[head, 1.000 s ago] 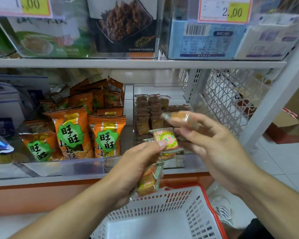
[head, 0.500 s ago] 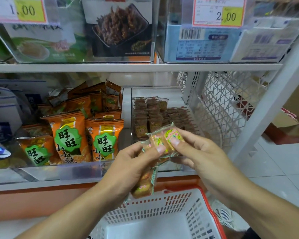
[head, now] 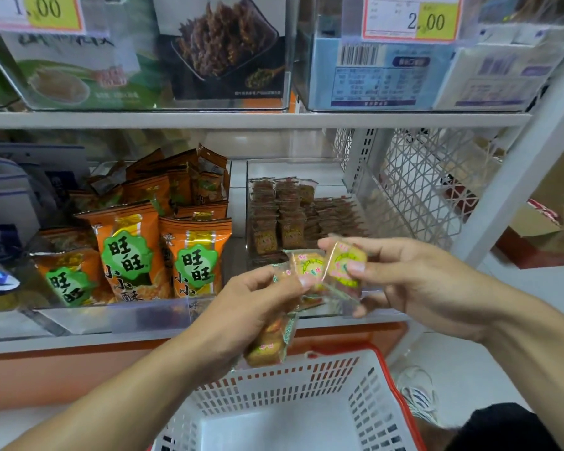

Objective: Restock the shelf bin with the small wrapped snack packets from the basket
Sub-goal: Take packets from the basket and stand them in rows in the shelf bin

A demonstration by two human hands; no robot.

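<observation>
Both hands are gripping snack packets in front of the shelf bin (head: 365, 190)

The left hand (head: 248, 307) is clutching a bunch of packets (head: 271, 340), and the right hand (head: 414, 284) is pinching one yellow packet (head: 344, 265), all hovering over the white basket (head: 365, 415).

**Right hand back at the bundle**

A second ago the right hand (head: 414, 281) held one packet up over the clear bin (head: 355, 307). Now it has come down beside the left hand (head: 251, 307) and pinches a fresh yellow packet (head: 344, 265) off the clutch.
</observation>
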